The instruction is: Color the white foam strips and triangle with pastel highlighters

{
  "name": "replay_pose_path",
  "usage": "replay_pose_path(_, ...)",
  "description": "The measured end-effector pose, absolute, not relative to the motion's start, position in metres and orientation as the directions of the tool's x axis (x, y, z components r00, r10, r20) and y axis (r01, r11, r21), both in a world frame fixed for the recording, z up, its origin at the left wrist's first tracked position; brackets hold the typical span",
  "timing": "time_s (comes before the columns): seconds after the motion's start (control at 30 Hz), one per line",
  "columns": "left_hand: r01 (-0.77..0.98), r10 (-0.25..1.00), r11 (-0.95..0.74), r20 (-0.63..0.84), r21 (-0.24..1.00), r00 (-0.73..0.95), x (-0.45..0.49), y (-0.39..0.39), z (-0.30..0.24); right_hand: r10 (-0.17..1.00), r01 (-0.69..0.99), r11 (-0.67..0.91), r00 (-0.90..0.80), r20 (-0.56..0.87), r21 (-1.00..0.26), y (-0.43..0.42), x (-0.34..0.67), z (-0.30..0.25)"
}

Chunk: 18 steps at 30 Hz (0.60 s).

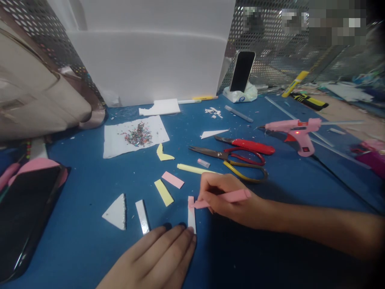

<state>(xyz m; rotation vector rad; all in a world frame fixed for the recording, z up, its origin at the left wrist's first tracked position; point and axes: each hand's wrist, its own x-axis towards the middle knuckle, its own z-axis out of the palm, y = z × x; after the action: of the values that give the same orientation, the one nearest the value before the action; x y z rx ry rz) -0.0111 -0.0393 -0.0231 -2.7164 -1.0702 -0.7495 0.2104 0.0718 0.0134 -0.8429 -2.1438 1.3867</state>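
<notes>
In the head view, my right hand (231, 200) grips a pink marker (237, 196), its tip touching a small white strip (191, 218). The upper end of that strip is coloured pink. My left hand (159, 257) lies flat on the blue table, fingers stretched out, with fingertips on the strip's lower end. Left of it lie another white strip (142, 216) and a white triangle (116, 212) with one jagged edge. A yellow strip (164, 192) and a pink strip (173, 180) rest beyond. A small marker cap (203, 163) and a yellow marker (195, 169) lie past my right hand.
Scissors (222, 154), a red-handled cutter (252, 146) and a pink glue gun (296, 130) with a lit light lie to the right. Glitter bits cover a white sheet (110, 138). A dark phone (27, 216) lies left; another phone (243, 72) stands at the back.
</notes>
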Motion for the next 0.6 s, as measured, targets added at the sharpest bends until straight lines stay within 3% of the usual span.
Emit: replay_pose_path(0.6,0.671,0.614,-0.738,0.482,0.07,0.625,-0.0119,-0.0415,-0.0238,0.656,0.257,0.325,-0.754,0.022,-0.91,0.0734,0.2102,0.0123)
